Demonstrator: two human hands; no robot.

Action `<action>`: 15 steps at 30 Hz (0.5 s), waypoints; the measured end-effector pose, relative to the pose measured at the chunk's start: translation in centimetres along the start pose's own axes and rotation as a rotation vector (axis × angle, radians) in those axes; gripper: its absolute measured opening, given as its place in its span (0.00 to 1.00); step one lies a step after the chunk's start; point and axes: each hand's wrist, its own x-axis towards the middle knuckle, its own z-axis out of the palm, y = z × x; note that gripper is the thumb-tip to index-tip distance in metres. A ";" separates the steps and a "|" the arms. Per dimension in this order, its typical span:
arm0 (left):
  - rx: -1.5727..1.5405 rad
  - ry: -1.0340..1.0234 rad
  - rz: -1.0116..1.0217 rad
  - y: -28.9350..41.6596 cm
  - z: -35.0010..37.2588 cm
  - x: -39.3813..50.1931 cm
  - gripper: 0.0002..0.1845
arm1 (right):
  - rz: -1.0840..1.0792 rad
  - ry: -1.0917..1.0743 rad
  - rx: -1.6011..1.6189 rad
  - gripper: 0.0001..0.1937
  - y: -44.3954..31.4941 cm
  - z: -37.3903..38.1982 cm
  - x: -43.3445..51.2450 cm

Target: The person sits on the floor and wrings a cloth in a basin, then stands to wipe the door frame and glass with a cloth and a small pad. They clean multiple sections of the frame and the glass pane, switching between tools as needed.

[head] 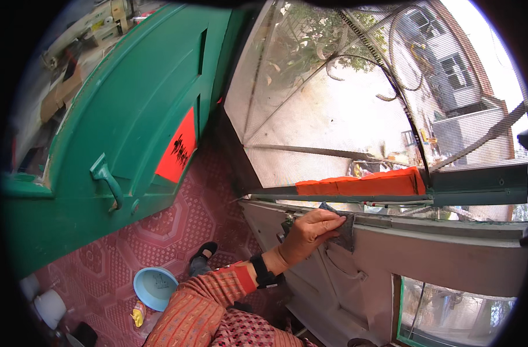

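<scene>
My left hand (pixel 309 236), at the end of an arm in an orange striped sleeve with a black wrist band, pinches a dark grey cloth (pixel 344 232). The cloth lies against the upper edge of a pale door (pixel 385 251) with a small glass pane (pixel 455 308). A metal lock (pixel 287 225) sits on that door just left of the hand. Behind it stands a mesh screen door (pixel 324 112) with an orange-red paper strip (pixel 363 183) along its dark frame. My right hand is out of view.
On the left stands a green door (pixel 129 108) with a curved handle (pixel 110 182) and a red paper bearing writing (pixel 177 149). A light blue basin (pixel 155 288) and a yellow packet (pixel 138 313) rest on the patterned red floor (pixel 159 230). A sewing machine (pixel 90 30) shows at top left.
</scene>
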 end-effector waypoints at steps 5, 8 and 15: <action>0.206 0.026 -0.206 -7.7 -3.2 -4.8 0.19 | -0.232 -0.074 -0.209 0.07 1.1 -0.3 0.3; 0.117 0.007 -0.284 -11.0 -3.7 -6.6 0.15 | -0.188 -0.098 -0.210 0.07 1.2 -0.4 0.2; 0.121 0.002 -0.507 -13.2 -4.2 -5.9 0.11 | -0.035 -0.069 -0.101 0.08 -0.2 -0.1 0.1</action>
